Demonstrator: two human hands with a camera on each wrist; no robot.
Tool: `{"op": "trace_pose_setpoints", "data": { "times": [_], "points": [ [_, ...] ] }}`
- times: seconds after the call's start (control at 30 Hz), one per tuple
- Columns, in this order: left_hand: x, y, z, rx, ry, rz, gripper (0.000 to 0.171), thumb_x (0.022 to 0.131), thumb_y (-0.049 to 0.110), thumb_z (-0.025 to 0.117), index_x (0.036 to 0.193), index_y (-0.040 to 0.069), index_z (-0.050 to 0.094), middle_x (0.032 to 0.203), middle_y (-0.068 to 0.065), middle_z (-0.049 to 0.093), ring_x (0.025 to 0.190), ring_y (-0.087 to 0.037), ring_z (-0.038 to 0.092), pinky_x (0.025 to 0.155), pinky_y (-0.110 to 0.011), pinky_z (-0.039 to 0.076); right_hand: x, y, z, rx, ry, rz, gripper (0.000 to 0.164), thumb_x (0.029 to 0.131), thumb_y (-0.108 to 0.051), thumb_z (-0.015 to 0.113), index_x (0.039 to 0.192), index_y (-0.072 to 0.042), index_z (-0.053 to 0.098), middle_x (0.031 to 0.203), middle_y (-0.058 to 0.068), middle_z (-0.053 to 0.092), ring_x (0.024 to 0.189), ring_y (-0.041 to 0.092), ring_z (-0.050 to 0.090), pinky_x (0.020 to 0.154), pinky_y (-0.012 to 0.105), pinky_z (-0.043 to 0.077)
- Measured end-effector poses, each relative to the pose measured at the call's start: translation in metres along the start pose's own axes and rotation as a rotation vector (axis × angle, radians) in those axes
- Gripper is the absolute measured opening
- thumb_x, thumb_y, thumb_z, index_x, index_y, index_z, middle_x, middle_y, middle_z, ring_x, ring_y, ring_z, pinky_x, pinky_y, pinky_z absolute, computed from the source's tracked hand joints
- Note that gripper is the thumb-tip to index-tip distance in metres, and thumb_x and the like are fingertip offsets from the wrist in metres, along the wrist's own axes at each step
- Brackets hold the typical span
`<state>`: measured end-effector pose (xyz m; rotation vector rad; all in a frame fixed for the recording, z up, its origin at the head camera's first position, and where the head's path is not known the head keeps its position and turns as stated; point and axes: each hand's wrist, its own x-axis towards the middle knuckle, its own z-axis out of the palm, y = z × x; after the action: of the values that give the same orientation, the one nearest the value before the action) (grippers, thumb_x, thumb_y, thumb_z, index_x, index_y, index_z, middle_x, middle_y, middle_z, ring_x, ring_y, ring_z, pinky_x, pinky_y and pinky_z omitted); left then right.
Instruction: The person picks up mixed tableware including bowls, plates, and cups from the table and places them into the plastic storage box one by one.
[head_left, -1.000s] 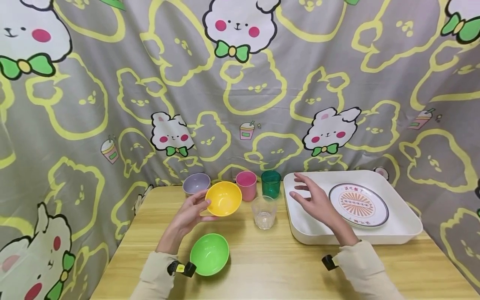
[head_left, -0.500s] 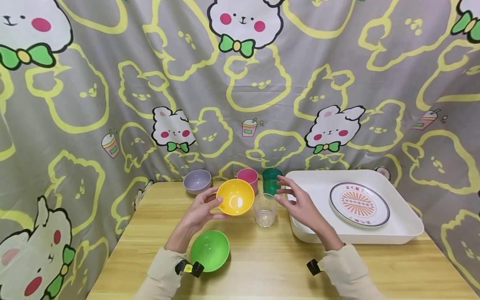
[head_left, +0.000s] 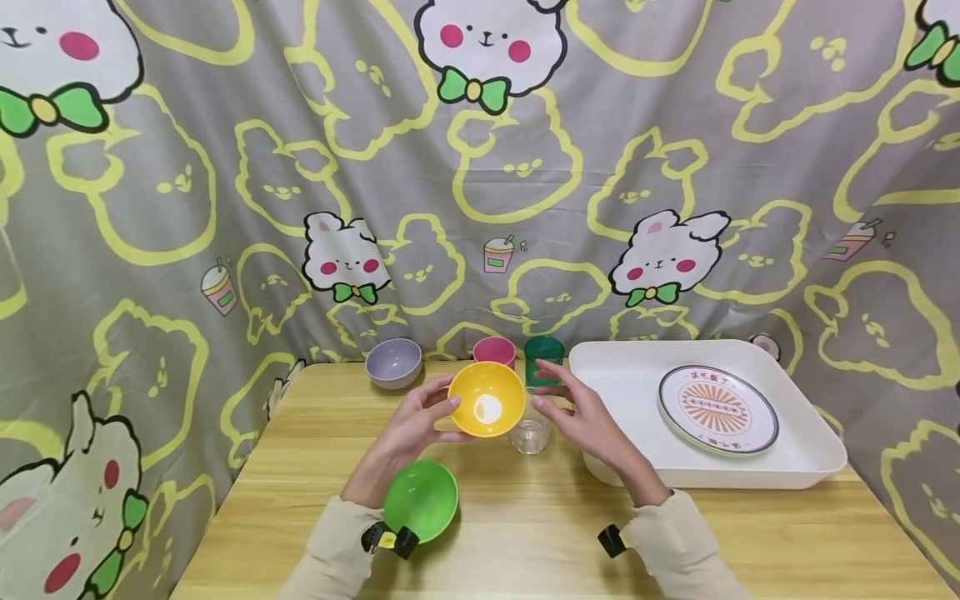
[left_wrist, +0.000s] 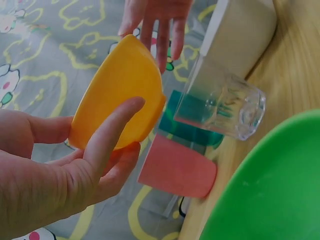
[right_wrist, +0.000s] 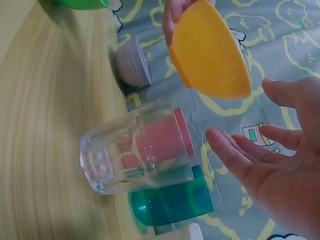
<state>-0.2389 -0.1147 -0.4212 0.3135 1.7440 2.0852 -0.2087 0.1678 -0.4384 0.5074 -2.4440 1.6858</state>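
Note:
My left hand [head_left: 412,423] grips a yellow bowl [head_left: 487,398] by its left side, raised over the table with its inside tilted to face the head camera. In the left wrist view the thumb lies along the outside of the bowl [left_wrist: 125,80]. My right hand [head_left: 588,421] is close by the bowl's right rim, fingers spread and holding nothing; a small gap shows between them in the right wrist view. Behind and below the yellow bowl stands a clear glass [head_left: 530,437], partly hidden. A green bowl [head_left: 422,500] sits on the table under my left forearm.
At the back stand a grey-purple bowl [head_left: 394,363], a pink cup [head_left: 495,350] and a dark green cup [head_left: 543,358]. To the right a white tray [head_left: 795,477] holds a patterned plate [head_left: 718,410]. A printed curtain [head_left: 480,183] hangs behind the wooden table [head_left: 525,533].
My left hand has carried the yellow bowl to the right, in front of the pink cup and the clear glass. My right hand has moved left from over the tray toward the bowl.

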Motion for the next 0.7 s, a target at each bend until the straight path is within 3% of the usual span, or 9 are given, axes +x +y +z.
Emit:
{"op": "trace_pose_setpoints", "data": {
  "times": [0.1,0.27,0.57,0.7],
  "points": [
    [0.001,-0.001,0.003,-0.003,-0.001,0.001,0.049,0.106,0.0,0.047,0.155,-0.003,0.037,0.147,-0.028,0.042,0.118,-0.031,0.059,0.086,-0.055,0.059,0.0,-0.002,0.002,0.051,-0.018,0.007,0.061,0.101,-0.024,0.068,0.155,-0.013,0.041,0.143,0.021,0.053,0.124,0.04,0.06,0.084,0.037,0.062],
    [0.0,-0.003,0.008,-0.006,-0.013,0.019,0.049,0.107,0.0,0.047,0.154,-0.004,0.037,0.148,-0.03,0.042,0.117,-0.032,0.061,0.085,-0.054,0.06,0.001,-0.003,0.006,0.125,-0.042,0.014,0.06,0.102,-0.021,0.067,0.154,-0.01,0.042,0.144,0.022,0.051,0.123,0.044,0.058,0.081,0.043,0.062],
    [-0.001,-0.004,0.019,-0.005,-0.008,0.027,0.05,0.106,-0.001,0.049,0.155,-0.001,0.039,0.148,-0.026,0.042,0.11,-0.027,0.064,0.084,-0.05,0.061,0.001,-0.001,0.008,0.234,-0.059,0.037,0.052,0.103,-0.006,0.06,0.151,-0.003,0.042,0.144,0.024,0.049,0.118,0.042,0.064,0.08,0.042,0.062],
    [-0.002,-0.003,0.021,0.019,-0.016,0.027,0.05,0.106,0.001,0.049,0.155,0.001,0.039,0.15,-0.025,0.041,0.112,-0.028,0.063,0.084,-0.05,0.061,0.0,-0.002,0.011,0.258,-0.052,0.09,0.051,0.103,-0.005,0.057,0.151,-0.008,0.043,0.144,0.022,0.05,0.113,0.038,0.067,0.082,0.046,0.062]
  ]
}}
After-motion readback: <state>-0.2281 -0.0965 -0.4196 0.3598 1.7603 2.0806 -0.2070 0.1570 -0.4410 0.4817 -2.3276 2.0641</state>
